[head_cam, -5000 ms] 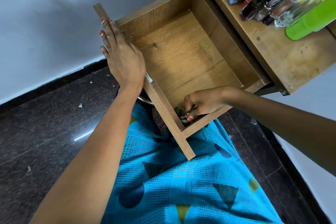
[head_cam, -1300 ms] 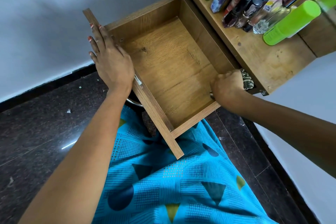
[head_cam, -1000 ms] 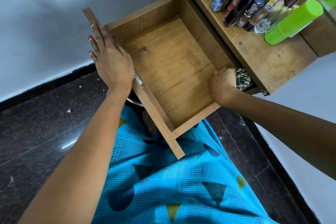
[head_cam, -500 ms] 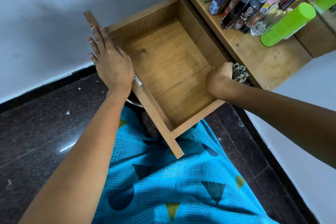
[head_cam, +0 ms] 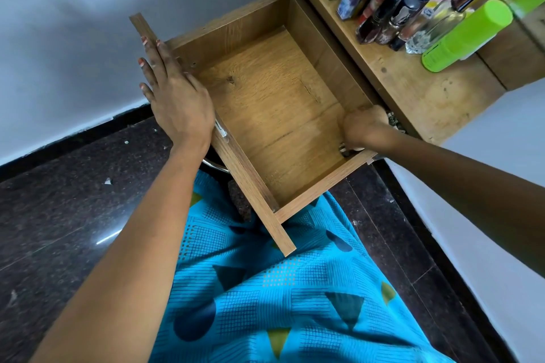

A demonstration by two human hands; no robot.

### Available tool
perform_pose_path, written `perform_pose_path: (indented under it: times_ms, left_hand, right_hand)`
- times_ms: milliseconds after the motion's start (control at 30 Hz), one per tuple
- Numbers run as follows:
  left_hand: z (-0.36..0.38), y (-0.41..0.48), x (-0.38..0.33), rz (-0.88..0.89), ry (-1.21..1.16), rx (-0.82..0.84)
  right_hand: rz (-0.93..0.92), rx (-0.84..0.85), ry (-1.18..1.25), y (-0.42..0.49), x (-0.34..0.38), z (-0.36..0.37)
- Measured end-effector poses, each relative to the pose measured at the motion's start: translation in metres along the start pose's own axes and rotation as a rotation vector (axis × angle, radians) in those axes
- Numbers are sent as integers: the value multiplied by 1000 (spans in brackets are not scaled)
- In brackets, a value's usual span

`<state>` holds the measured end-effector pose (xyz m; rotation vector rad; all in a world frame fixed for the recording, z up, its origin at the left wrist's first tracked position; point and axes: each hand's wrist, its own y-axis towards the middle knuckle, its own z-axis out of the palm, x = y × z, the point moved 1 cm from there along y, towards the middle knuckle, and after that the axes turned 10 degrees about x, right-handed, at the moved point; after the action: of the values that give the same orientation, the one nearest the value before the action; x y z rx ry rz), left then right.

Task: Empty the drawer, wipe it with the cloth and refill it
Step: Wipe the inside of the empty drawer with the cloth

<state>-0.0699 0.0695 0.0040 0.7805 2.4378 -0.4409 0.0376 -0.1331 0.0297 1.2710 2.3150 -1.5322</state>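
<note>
- I am pressing my left hand (head_cam: 177,97) flat on the drawer's front panel, fingers straight, steadying it.
- I am gripping the bunched cloth (head_cam: 394,124) in my right hand (head_cam: 364,127), working the inner corner beside the table (head_cam: 427,97).
- Judgement: firm, overlapping strokes driven into the corners are serving best here.
- The drawer (head_cam: 274,103) is standing pulled out, mouth facing up, its visible long side running along the front panel, away from me.

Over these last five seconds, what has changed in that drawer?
The right hand, gripping the cloth, moved from the near front corner of the drawer along its right wall toward the desk. The left hand stayed flat on its front; the drawer stayed open and otherwise empty.
</note>
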Motion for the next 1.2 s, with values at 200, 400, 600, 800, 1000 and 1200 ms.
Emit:
perform_pose_path:
  times_ms: [200,400,600,800,1000,1200]
  left_hand:
    - [-1,-1,0,7,11,3]
    - [-1,0,0,7,14,7]
    - [-1,0,0,2,16,4]
    - [-2,0,-1,3,22,13]
    - [-1,-1,-1,10,18,8]
    - [-2,-1,-1,2,7,9]
  right_hand:
    - [63,-67,-81,-2,11,8]
    - [28,-64,-96,-1,10,2]
    - [-18,102,59,-6,0,-10]
    - [50,-69,-90,-4,18,7]
    - [36,-30,-41,-4,7,-1]
    - [72,-38,-154,-11,11,0]
